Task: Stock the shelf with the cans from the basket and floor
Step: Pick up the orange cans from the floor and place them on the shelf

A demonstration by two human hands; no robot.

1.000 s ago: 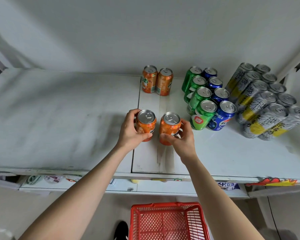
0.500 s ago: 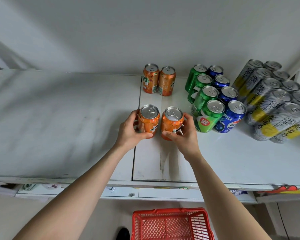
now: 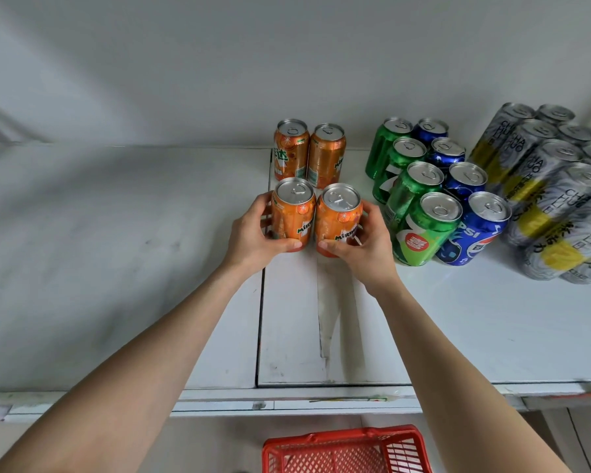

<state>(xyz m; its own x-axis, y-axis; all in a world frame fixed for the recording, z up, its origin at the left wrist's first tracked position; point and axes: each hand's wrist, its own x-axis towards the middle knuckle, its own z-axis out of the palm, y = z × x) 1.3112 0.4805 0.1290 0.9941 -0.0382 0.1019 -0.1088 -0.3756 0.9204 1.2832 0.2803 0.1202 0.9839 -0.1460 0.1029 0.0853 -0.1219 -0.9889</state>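
Note:
My left hand (image 3: 253,233) grips an orange can (image 3: 292,213) and my right hand (image 3: 365,247) grips a second orange can (image 3: 338,216). Both cans stand upright side by side on the white shelf (image 3: 116,250). They sit just in front of two more orange cans (image 3: 307,153) at the back of the shelf. A red basket (image 3: 345,450) is below, at the bottom edge of the view; its inside is mostly hidden.
Right of the orange cans stand a row of green cans (image 3: 413,199), a row of blue cans (image 3: 464,199) and several silver-and-yellow cans (image 3: 553,196). The left half of the shelf is bare. The wall (image 3: 287,63) closes the back.
Both hands have slid the two orange cans back along the shelf, from near its middle to just in front of the rear orange pair.

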